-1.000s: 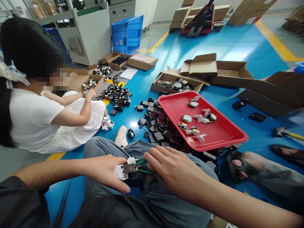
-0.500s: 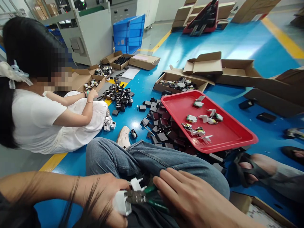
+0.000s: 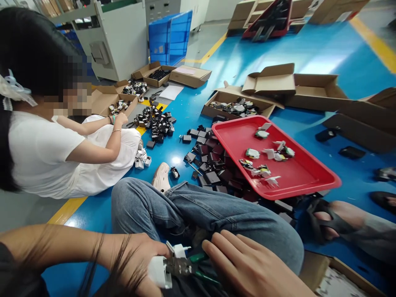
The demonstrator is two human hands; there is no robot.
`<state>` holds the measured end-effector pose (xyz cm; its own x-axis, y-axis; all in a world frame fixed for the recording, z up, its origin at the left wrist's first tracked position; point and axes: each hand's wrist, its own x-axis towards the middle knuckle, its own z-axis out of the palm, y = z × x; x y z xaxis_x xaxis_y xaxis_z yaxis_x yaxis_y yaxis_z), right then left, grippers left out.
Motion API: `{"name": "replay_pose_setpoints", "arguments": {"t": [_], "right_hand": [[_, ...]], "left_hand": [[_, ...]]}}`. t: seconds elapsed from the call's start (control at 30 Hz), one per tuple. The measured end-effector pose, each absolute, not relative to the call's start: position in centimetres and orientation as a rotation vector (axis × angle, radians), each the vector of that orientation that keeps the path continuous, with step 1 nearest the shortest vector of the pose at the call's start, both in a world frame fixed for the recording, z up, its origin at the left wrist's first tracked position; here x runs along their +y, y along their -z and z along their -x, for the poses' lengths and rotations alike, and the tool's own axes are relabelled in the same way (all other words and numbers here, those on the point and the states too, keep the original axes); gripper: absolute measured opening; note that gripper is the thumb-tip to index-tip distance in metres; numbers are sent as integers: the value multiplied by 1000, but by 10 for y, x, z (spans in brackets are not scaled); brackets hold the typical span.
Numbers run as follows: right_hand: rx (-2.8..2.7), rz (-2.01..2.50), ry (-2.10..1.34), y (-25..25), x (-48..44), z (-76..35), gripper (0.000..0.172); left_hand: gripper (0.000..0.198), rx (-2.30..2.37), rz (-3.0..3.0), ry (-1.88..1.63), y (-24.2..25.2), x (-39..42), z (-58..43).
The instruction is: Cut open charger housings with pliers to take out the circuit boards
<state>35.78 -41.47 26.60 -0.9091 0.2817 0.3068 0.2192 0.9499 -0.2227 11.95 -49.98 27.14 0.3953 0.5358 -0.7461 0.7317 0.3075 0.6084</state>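
Observation:
My left hand [image 3: 140, 262] is wrapped round a white plastic plug adapter [image 3: 159, 272], whose loosened face with pins [image 3: 180, 250] sticks out at the top. My right hand [image 3: 247, 262] is closed over the green handles of a pair of pliers [image 3: 181, 267]. The jaws of the pliers reach into the open end of the adapter housing. Both hands are held low, just over my lap. A red tray [image 3: 309, 181] lies beyond my knees, carrying several small circuit boards with white plug parts [image 3: 253, 154].
Black adapter housings [image 3: 212, 177] are heaped beside and under the tray. To the left sits a person in white [image 3: 46, 152] near another black pile [image 3: 159, 123]. Cardboard boxes [image 3: 269, 109] stand behind the tray. At right is someone's sandalled foot [image 3: 331, 220], above an open box [image 3: 337, 268].
The view has shifted slightly. Both hands have sunk a little lower, with the pliers still at the adapter. The pinned face appears tilted slightly differently.

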Motion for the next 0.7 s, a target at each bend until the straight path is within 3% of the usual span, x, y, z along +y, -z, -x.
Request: {"name": "replay_pose_setpoints", "arguments": {"t": [0.4,0.6,0.7], "right_hand": [[-2801,311,-37,-257,-392,-337,31],[-2820,275,-52,-257,-389,-339,27],[-2834,275,-65,-259,-389,-340,26]], "left_hand": [[40,1275,-1189,226,-270,-479,-118],[28,1326,-1282,15,-276,-484,-115],[31,1319,-1302,-12,-279,-484,-115]]}}
